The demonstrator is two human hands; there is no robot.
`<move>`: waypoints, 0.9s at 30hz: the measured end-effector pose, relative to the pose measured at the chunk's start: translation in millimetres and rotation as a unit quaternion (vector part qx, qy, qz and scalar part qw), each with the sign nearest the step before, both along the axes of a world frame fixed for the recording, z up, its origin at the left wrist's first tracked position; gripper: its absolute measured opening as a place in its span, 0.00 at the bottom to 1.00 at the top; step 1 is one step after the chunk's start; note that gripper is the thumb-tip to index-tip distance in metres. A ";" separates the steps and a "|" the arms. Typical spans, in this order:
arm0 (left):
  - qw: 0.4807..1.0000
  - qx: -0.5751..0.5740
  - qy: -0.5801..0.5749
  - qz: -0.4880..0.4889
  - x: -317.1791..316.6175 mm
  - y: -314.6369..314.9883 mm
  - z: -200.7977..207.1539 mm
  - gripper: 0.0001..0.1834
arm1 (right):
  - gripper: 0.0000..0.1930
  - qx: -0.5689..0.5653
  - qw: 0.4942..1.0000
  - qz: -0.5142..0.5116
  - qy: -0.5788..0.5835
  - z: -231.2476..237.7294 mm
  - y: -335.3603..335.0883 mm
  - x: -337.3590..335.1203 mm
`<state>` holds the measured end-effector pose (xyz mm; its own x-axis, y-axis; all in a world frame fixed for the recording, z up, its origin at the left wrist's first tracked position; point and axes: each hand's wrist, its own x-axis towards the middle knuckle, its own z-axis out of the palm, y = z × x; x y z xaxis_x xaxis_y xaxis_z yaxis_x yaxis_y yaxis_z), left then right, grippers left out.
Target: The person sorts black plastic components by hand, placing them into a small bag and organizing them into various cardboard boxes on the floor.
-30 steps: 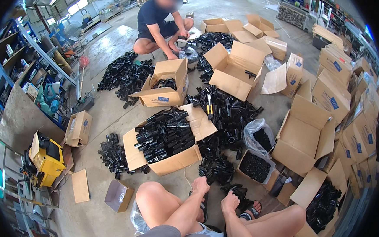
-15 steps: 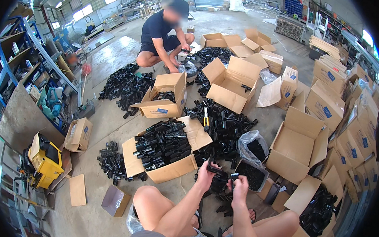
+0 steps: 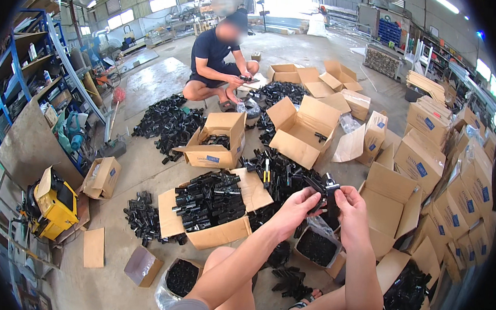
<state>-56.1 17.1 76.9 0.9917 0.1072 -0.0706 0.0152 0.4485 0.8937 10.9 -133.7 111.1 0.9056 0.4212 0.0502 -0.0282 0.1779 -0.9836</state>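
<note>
My left hand (image 3: 300, 208) closes its fingers on a dark plastic fitting (image 3: 316, 185). My right hand (image 3: 351, 205) pinches an upright black bracket-like part (image 3: 332, 195) with a shiny top end. The two parts meet or overlap between my hands; I cannot tell whether they are joined. Below them stands a small carton of tiny black pieces (image 3: 317, 247). Beyond my hands lies a loose heap of black fittings (image 3: 281, 177). To the left, an open carton (image 3: 220, 237) is full of similar black fittings.
A co-worker (image 3: 217, 62) squats at the far side, handling a dark part. Yellow-handled pliers (image 3: 267, 172) rest on the heap. Open cartons (image 3: 389, 212) and stacked boxes (image 3: 462, 196) line the right. A yellow machine (image 3: 56, 208) stands at left. Another box of small black pieces (image 3: 182, 277) sits near my leg.
Both hands have risen and moved right and away from me, bringing their parts together. The co-worker has lifted the lower hand and now holds a part with both hands.
</note>
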 end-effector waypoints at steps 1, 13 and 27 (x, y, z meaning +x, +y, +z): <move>1.000 -0.016 0.003 -0.013 5.8 2.2 1.4 0.17 | 0.04 0.047 0.997 -0.003 0.064 5.1 -1.6 -2.8; 0.991 -0.036 0.031 -0.125 35.3 -14.6 -44.3 0.25 | 0.06 -0.064 0.990 -0.066 0.103 -41.0 -34.5 16.5; 0.934 0.296 -0.073 -0.184 49.9 -30.5 -62.0 0.31 | 0.14 -0.200 0.971 0.121 0.042 -71.1 -84.5 45.1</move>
